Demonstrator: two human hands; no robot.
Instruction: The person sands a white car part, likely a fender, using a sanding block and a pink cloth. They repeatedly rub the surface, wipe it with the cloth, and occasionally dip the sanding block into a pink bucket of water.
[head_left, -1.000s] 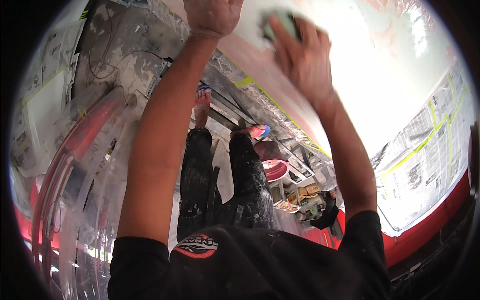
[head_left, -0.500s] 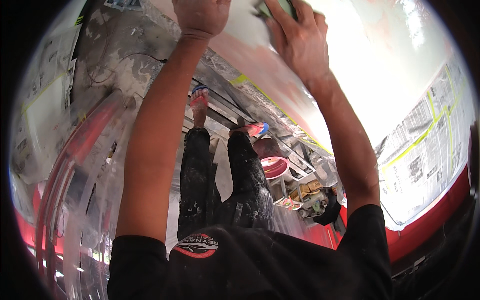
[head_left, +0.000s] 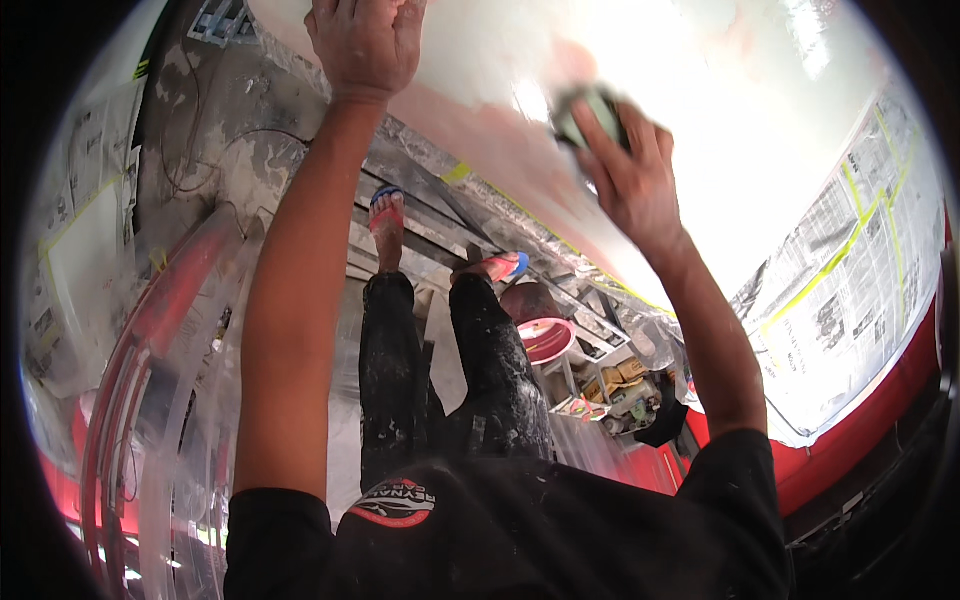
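My right hand (head_left: pixel 638 170) is wrapped over a pale green, dark-edged sanding pad (head_left: pixel 592 118), pressed to a broad whitish panel (head_left: pixel 700 90). The pad is blurred, and its underside is hidden. Pinkish and greyish patches mark the panel's surface around it. Farther left, my left hand (head_left: pixel 366 45) lies against the panel's left part with nothing visible in it. Its fingers are stretched away from me, their tips cut off by the top edge of the view.
Newspaper masking (head_left: pixel 850 270) with yellow tape borders the panel on the right. Below its edge stands a pinkish-red bucket (head_left: pixel 546 340). My feet are on a metal-barred platform (head_left: pixel 430 232). Red and clear plastic-like strips (head_left: pixel 165 310) stand at left; bottles and cans (head_left: pixel 630 400) sit lower right.
My right hand has moved the sanding pad nearer to me and slightly right across the panel. My left hand appears a little farther left and lower; the whole view has shifted slightly.
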